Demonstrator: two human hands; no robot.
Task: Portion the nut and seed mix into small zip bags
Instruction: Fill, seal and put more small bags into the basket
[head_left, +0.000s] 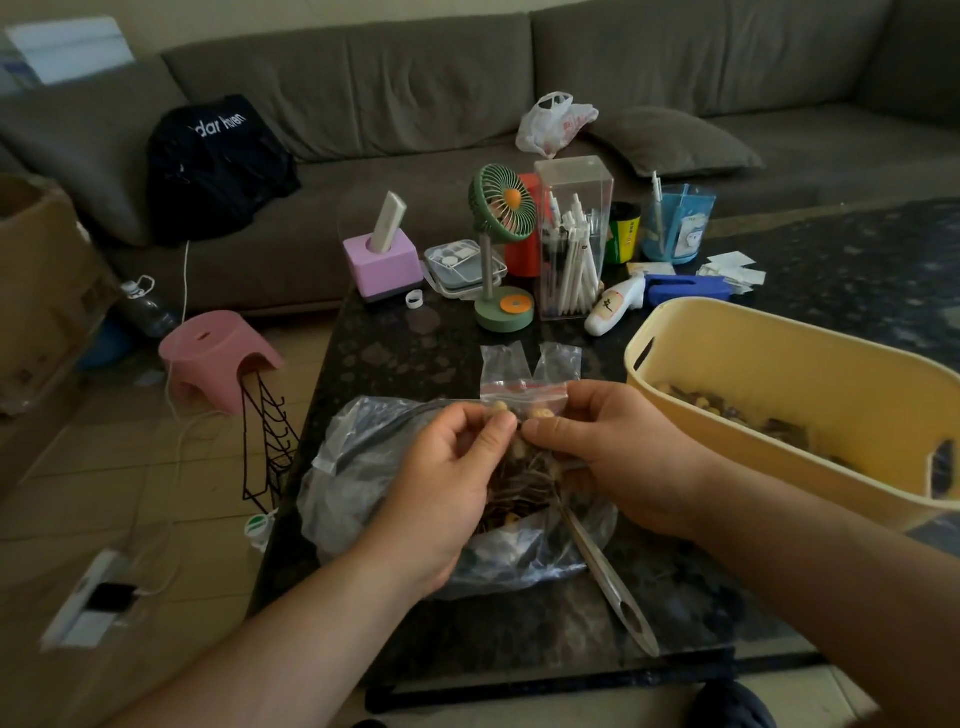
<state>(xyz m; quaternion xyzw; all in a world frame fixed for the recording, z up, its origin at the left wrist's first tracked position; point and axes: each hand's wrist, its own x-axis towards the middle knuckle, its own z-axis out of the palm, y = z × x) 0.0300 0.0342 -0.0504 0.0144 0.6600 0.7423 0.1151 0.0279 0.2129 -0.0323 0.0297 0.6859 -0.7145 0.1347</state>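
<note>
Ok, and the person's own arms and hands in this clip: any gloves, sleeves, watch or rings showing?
Both forearms are bare right to the bottom edge of the picture, with no sleeve in view. The left hand and right hand wear no gloves, and no watch, bracelet or ring shows on either.

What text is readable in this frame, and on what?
"dar hven", partly legible white lettering on the black bag on the sofa.
White bottle: red mark, unreadable.
Yellow-green can: print too small.
White plastic bag: red print, blurred.
Blue cup: label unreadable.
</note>
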